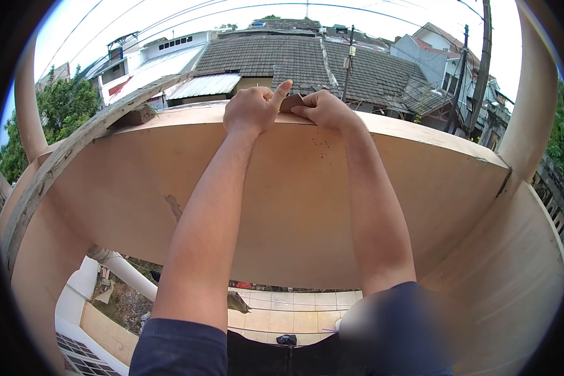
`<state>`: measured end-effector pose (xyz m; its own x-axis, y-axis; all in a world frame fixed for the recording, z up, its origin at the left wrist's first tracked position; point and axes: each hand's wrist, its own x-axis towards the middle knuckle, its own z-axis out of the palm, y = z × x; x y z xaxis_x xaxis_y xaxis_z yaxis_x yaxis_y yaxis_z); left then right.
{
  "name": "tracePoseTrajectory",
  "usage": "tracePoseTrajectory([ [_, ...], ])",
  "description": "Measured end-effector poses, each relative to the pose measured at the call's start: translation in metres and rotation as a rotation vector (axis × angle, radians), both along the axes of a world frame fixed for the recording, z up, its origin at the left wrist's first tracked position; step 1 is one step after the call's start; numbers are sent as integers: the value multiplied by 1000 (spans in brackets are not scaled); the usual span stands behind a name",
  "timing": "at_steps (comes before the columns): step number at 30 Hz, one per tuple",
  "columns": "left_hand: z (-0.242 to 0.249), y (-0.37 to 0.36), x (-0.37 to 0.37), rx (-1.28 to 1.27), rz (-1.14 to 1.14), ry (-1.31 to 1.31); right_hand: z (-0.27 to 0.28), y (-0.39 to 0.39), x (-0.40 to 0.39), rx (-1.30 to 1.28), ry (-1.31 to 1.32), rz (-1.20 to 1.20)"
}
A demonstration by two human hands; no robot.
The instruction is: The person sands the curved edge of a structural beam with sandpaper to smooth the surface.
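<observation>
Both my arms reach forward to the top of a peach-painted parapet wall [294,200]. Between the hands shows a small brown sheet [292,102], which looks like sandpaper. My right hand [327,109] pinches its right side between thumb and fingers. Against its left side is my left hand [250,111], with curled fingers and the thumb pointing up. The left fingertips are turned away, so whether they grip the sheet is hidden. Both hands are at the wall's top ledge [413,133], and small dark specks mark the wall face below the right hand.
A long rough board [88,139] leans across the left, near a brick-like block [138,116] on the ledge. Round columns [529,94] rise at both sides. Far below lies a tiled floor [294,313]. Tiled roofs [263,56] and overhead wires are beyond the wall.
</observation>
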<state>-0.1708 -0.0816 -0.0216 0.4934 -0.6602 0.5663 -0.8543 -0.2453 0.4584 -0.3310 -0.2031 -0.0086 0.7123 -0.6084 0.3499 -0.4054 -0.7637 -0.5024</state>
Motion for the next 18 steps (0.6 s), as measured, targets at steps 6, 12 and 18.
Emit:
tracePoseTrajectory([
  [6, -5, -8, 3, -52, 50, -44, -12, -16, 14, -84, -50, -224],
  [12, -3, -6, 4, -26, 54, -34, -1, -12, 0, 21, -7, 5],
  [18, -3, -6, 3, -24, 41, -20, -6, -18, 13, 8, -6, -145],
])
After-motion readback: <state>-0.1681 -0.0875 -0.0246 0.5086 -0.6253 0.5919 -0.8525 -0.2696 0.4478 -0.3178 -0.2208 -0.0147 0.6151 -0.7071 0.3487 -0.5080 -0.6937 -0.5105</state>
